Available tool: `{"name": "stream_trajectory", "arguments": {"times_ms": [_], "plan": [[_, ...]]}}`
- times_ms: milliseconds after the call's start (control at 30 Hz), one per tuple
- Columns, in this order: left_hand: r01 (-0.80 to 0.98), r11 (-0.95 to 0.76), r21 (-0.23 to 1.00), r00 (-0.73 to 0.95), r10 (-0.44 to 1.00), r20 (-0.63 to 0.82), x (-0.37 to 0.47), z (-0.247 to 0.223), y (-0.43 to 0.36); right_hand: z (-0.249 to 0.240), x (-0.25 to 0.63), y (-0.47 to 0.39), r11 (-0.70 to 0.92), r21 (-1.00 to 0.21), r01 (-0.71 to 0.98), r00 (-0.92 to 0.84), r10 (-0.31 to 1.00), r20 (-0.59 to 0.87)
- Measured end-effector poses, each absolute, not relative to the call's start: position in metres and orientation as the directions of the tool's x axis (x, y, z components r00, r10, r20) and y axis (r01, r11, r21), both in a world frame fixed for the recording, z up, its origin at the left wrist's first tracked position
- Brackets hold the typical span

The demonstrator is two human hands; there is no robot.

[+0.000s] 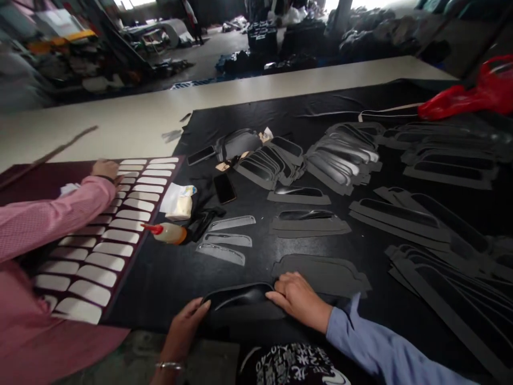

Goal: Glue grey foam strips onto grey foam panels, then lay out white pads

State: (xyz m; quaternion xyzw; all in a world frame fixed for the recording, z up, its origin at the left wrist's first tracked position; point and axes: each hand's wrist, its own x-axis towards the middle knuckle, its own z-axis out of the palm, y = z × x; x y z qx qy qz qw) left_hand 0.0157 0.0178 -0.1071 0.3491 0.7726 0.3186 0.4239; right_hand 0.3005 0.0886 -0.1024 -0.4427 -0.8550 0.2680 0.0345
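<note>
Writing first: white Chinese characters on the wearer's black garment (298,366), folded and angled; 龙 reads, most of the rest too distorted. No brand legible on the two phones (224,188) or on the tissue pack (179,207), which has a small coloured patch.

Left hand (188,321): closed, thumb and fingers pinching the left end of the glossy black panel (242,298). Right hand (298,298): thumb and curled fingers gripping its right end. Panel sits at the near edge of the black-covered table (160,283), grey border along its near side.

Just beyond the right hand, flat grey cutout (324,271), partly behind the fingers. Farther on, two more grey-edged black pieces (310,223), then fanned stacks (340,158). More stacked panels (452,299) crowd the right side. Three narrow grey strips (226,239) lie left of centre; beside them, crumpled black plastic (204,222) touching or nearly touching a squeeze bottle (170,233), on its side, red nozzle pointing left, orange base.

Left: co-worker's pink sleeve (60,219) reaches across a maroon sheet (140,256) of off-white shapes, co-worker's hand (106,170) at its far part. Far right: red plastic bag (473,99).
</note>
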Motion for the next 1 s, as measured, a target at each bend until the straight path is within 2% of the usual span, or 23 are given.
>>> {"name": "stream_trajectory", "arguments": {"times_ms": [100,267,367,433,467,533,600,633,800,1000], "plan": [[0.338,0.545,0.767,-0.405,0.820,-0.404,-0.016,-0.107,0.013,-0.099,0.274,0.092,0.533,-0.435,0.726,-0.643,0.750,-0.154],[0.452,0.548,0.704,-0.423,0.826,-0.371,-0.060,-0.108,0.020,-0.106,0.227,0.120,0.499,-0.333,0.800,-0.545,0.836,-0.058],[0.581,0.515,0.630,-0.550,0.819,-0.163,-0.075,-0.110,0.023,-0.116,0.205,0.131,0.491,-0.309,0.815,-0.534,0.842,-0.072],[0.573,0.484,0.662,-0.616,0.787,-0.041,-0.073,-0.112,0.022,-0.122,0.196,0.132,0.489,-0.310,0.816,-0.536,0.840,-0.085],[0.536,0.464,0.705,-0.628,0.777,-0.034,-0.068,-0.114,0.021,-0.123,0.193,0.132,0.485,-0.314,0.816,-0.535,0.840,-0.092],[0.397,0.422,0.815,-0.594,0.795,-0.123,-0.049,-0.120,0.021,-0.125,0.189,0.130,0.465,-0.332,0.821,-0.522,0.846,-0.107],[0.292,0.398,0.870,-0.538,0.820,-0.194,-0.022,-0.128,0.026,-0.124,0.187,0.129,0.426,-0.363,0.829,-0.496,0.860,-0.123],[0.055,0.393,0.918,-0.499,0.807,-0.316,-0.008,-0.133,0.030,-0.123,0.186,0.131,0.401,-0.385,0.832,-0.480,0.867,-0.134],[-0.246,0.412,0.877,-0.378,0.793,-0.478,0.044,-0.146,0.054,-0.119,0.183,0.138,0.189,-0.551,0.813,-0.384,0.885,-0.263],[-0.429,0.408,0.806,-0.168,0.841,-0.515,0.062,-0.122,0.062,-0.115,0.190,0.106,-0.124,-0.769,0.627,-0.374,0.818,-0.437]]}}
